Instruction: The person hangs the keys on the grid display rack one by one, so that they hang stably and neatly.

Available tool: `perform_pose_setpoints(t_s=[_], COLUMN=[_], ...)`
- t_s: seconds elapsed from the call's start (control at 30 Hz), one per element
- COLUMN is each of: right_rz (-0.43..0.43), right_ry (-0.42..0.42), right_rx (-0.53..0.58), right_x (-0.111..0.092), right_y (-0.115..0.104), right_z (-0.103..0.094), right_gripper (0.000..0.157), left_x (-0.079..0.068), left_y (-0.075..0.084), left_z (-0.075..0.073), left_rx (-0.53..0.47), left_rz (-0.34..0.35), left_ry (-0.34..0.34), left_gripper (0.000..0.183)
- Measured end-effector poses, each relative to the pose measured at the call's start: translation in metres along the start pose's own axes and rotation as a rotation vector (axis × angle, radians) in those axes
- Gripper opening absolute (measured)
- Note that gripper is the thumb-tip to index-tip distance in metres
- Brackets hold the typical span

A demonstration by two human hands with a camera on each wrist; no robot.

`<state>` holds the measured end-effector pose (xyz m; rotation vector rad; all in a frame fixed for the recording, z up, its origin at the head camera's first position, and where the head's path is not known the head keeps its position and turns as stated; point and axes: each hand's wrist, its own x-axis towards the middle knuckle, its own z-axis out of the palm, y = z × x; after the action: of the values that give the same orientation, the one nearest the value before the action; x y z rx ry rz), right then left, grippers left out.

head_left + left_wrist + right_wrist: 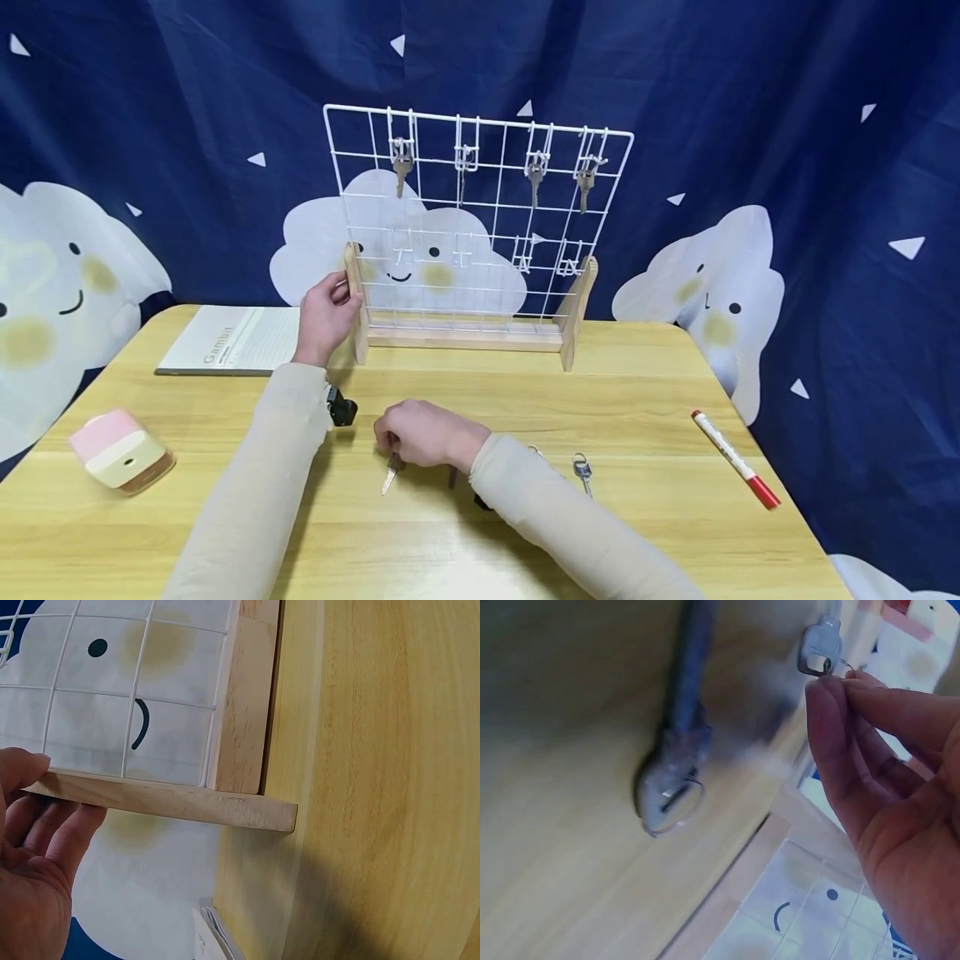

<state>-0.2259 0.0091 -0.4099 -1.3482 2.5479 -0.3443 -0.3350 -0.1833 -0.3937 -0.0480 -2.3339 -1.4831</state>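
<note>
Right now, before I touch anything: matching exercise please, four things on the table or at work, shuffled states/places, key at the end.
Things
1. left grip
2. right grip
3. marker
4. notebook

States and places
A. lying flat, left of the rack
B. pinching a key
C. red-capped, near the right edge of the table
D. holding the left wooden post

Pairs: 1-D, 2-B, 3-C, 4-A

The foreground key (681, 724) is blurred, its tip apparently cut off.
</note>
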Motion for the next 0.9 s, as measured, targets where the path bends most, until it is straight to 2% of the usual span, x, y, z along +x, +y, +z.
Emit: perform_pose_setpoints(t_s=[0.27, 0.57, 0.9], right_rz=[-0.066, -0.034, -0.017], right_ry=[0.148, 0.265, 0.356], right_rx=[0.021, 0.187, 0.263], right_x=[0.000, -0.005, -0.005], right_y=[0.004, 0.013, 0.019], right_z=[-0.017, -0.044, -0.063], right_gripper=[0.017, 0.012, 0.011], left_x=[0.000, 0.001, 0.000], left_y=[-0.001, 0.000, 0.000], left_z=[0.000, -0.001, -0.001], left_rx=[0.007, 0.019, 0.008], left_rz=[0.007, 0.006, 0.003], left_ry=[0.000, 0.003, -0.001], left_gripper=[0.043, 0.045, 0.045])
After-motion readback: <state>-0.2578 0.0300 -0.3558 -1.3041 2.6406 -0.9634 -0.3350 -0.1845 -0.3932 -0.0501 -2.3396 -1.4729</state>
